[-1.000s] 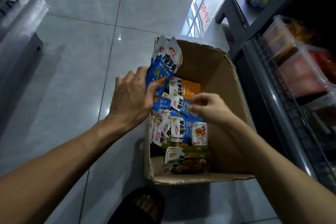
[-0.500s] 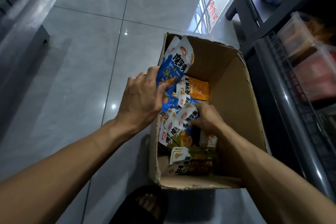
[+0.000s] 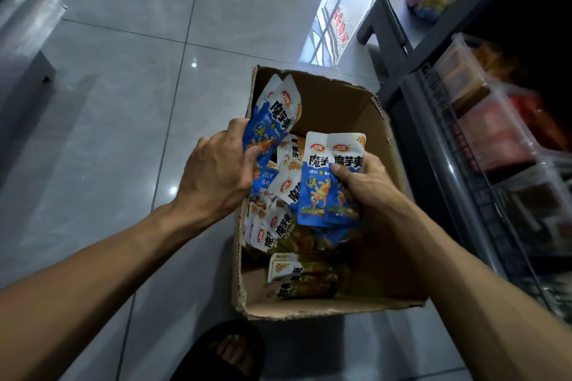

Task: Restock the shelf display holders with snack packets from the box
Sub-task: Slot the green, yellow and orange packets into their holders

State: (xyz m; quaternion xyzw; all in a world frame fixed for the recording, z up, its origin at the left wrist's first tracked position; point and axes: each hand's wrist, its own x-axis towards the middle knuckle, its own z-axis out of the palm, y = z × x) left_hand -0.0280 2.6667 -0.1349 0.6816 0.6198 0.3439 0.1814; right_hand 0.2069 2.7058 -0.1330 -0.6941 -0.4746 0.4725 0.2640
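From the head view, a cardboard box (image 3: 322, 309) stood on the tiled floor (image 3: 123, 102) beside the shelf (image 3: 483, 182) with its clear holders (image 3: 495, 136). The left hand (image 3: 216, 176) gripped a fan of blue packets (image 3: 275, 120) over the box's left wall, fingers curled round their lower ends. The right hand (image 3: 368, 182) pinched two more blue packets (image 3: 328, 179) upright above the loose packets (image 3: 278, 226) inside the box, thumb pressed on their fronts.

A cardboard box (image 3: 312, 308) of snack packets (image 3: 305, 275) is set on the grey tiled floor (image 3: 123, 77) beside a shelf unit (image 3: 483, 182).
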